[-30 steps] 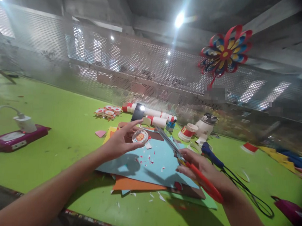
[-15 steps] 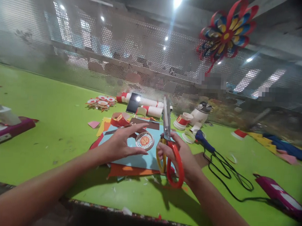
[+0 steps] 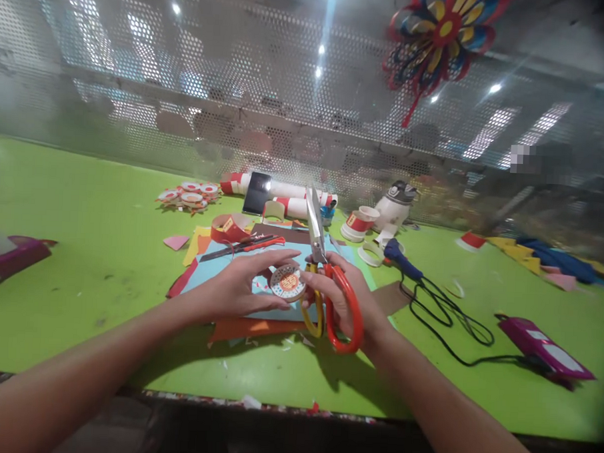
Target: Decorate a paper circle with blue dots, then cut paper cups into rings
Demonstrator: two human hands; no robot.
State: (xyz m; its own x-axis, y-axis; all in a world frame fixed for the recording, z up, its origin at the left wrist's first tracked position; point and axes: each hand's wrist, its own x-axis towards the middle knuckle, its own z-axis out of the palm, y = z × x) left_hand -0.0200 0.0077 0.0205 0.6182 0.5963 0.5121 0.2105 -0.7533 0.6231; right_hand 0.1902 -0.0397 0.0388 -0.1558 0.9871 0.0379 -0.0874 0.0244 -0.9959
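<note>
A small round paper disc [image 3: 288, 283], with an orange printed centre and dotted border, is between the curved thumb and fingers of my left hand [image 3: 242, 280]. My right hand [image 3: 346, 292] grips a pair of scissors [image 3: 316, 227] with one red and one yellow handle loop, blades pointing up. The right fingertips reach the disc's right edge. Light blue paper [image 3: 258, 313] lies beneath both hands, over orange paper. Behind the left hand, a dark slender tool [image 3: 241, 247] and red-handled scissors [image 3: 279, 240] rest on the sheets; their outlines partly overlap.
A blue glue gun [image 3: 401, 259] with a looped black cord lies right, near a purple power strip [image 3: 547, 347]. Paper cups [image 3: 359, 224], a white bottle [image 3: 396, 205], a phone [image 3: 257, 192] and round paper pieces [image 3: 190, 196] stand or lie farther back on the green table [image 3: 81, 243].
My right hand, still holding the scissors, has come closer to the disc, its fingertips now at the edge. The camera view has tilted down, so the table things appear higher.
</note>
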